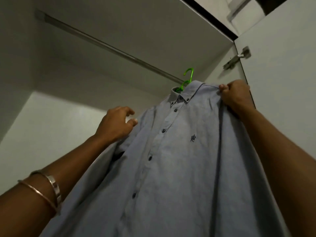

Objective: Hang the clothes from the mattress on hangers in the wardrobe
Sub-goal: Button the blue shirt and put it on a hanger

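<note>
Now one pale blue buttoned cotton shirt (179, 151) hangs on one bright green plastic hanger (185, 82), up near the grey metal wardrobe rail (106, 46). My right hand (235, 98) pinches its shoulder seam; my left hand (116, 123), loosely curled and empty, sits beside the other shoulder. Soft, light, floppy, so best held at the shoulders. Two bangles (49, 189).

White panels (153, 28); metal door hinge (239, 57); dim, perhaps artificial, light
</note>
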`<state>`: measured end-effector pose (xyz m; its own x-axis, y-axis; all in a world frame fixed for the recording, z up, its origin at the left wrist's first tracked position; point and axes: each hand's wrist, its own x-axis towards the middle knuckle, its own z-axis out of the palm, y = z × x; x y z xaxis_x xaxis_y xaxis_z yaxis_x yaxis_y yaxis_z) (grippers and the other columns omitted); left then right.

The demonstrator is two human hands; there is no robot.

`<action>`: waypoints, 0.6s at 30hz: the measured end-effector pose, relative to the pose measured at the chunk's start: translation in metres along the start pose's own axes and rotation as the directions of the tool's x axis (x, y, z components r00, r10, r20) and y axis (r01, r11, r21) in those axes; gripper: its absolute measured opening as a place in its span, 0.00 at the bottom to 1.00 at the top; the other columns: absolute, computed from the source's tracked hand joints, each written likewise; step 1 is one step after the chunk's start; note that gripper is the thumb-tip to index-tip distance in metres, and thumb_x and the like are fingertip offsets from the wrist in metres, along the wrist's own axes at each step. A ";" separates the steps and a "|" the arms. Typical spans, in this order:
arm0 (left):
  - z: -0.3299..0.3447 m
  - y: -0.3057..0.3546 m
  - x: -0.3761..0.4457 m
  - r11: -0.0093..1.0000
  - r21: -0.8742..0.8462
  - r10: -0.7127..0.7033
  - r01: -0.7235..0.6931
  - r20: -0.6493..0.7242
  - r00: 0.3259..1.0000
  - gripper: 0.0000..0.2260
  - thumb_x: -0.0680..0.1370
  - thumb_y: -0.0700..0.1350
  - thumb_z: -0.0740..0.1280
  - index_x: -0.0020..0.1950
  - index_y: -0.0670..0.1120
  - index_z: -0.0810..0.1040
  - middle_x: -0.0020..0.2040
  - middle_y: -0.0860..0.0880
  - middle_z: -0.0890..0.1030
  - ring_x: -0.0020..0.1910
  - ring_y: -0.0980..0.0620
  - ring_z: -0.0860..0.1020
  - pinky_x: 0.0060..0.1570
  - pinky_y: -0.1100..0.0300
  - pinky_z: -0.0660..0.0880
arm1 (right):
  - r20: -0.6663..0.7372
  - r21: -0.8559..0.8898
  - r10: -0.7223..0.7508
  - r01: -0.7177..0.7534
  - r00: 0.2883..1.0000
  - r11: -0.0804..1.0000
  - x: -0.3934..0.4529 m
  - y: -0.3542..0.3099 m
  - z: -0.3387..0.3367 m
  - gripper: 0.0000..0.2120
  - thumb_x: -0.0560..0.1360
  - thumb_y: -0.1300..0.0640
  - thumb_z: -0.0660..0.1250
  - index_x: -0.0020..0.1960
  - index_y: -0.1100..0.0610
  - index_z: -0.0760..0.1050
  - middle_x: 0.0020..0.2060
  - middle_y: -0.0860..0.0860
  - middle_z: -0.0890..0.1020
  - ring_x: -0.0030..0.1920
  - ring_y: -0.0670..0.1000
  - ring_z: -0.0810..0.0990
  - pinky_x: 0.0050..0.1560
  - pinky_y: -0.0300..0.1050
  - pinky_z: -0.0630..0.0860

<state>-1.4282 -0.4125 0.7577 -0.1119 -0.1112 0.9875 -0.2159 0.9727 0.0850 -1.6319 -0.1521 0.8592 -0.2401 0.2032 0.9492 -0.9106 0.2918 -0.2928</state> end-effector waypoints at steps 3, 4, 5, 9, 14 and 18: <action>0.036 -0.003 0.002 0.999 0.039 0.014 -0.016 0.057 0.998 0.17 0.77 0.48 0.67 0.64 0.46 0.75 0.62 0.46 0.77 0.58 0.48 0.76 0.57 0.53 0.73 | -0.065 -0.023 0.022 -0.024 0.998 0.999 0.019 0.009 0.030 0.17 0.80 0.52 0.61 0.50 0.68 0.75 0.51 0.67 0.78 0.50 0.65 0.77 0.45 0.50 0.70; 0.049 -0.004 0.001 0.998 0.057 0.022 -0.027 0.082 0.996 0.17 0.77 0.48 0.67 0.64 0.46 0.74 0.63 0.46 0.76 0.59 0.48 0.75 0.58 0.53 0.73 | -0.077 -0.022 0.027 -0.029 0.997 0.999 0.025 0.014 0.039 0.17 0.80 0.52 0.61 0.52 0.68 0.74 0.53 0.67 0.77 0.52 0.65 0.77 0.47 0.51 0.72; 0.067 -0.006 0.003 0.997 0.072 0.033 -0.041 0.100 0.994 0.17 0.77 0.49 0.67 0.65 0.47 0.74 0.63 0.47 0.76 0.60 0.49 0.74 0.59 0.53 0.73 | -0.092 -0.020 0.026 -0.028 0.995 0.999 0.034 0.021 0.050 0.17 0.80 0.52 0.61 0.53 0.67 0.74 0.55 0.67 0.77 0.54 0.65 0.76 0.49 0.51 0.72; 0.118 -0.013 0.021 0.992 0.107 0.057 -0.072 0.140 0.989 0.17 0.77 0.49 0.66 0.65 0.49 0.73 0.64 0.49 0.74 0.61 0.50 0.73 0.60 0.54 0.72 | -0.109 0.000 0.041 -0.041 0.993 0.999 0.078 0.043 0.081 0.16 0.81 0.52 0.60 0.57 0.66 0.72 0.59 0.65 0.74 0.58 0.65 0.74 0.55 0.52 0.71; 0.156 -0.014 0.055 0.989 0.126 0.059 -0.077 0.140 0.988 0.17 0.77 0.49 0.67 0.65 0.50 0.73 0.63 0.50 0.74 0.60 0.51 0.74 0.56 0.57 0.72 | -0.106 -0.014 -0.004 0.003 0.994 1.000 0.126 0.058 0.104 0.18 0.81 0.52 0.59 0.61 0.66 0.71 0.62 0.65 0.72 0.61 0.64 0.73 0.59 0.51 0.70; 0.166 -0.009 0.072 0.987 0.154 0.033 -0.051 0.119 0.992 0.16 0.76 0.49 0.68 0.64 0.50 0.74 0.61 0.49 0.76 0.58 0.50 0.74 0.55 0.55 0.73 | -0.011 -0.136 -0.110 0.108 0.994 0.985 0.161 0.052 0.080 0.21 0.80 0.52 0.61 0.64 0.68 0.69 0.64 0.68 0.70 0.63 0.65 0.71 0.62 0.52 0.70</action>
<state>-1.5955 -0.4629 0.8059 -0.2335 -0.1026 0.9669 -0.3566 0.9342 0.0130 -1.7451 -0.1788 1.0064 -0.1347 0.1799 0.9744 -0.8766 0.4368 -0.2019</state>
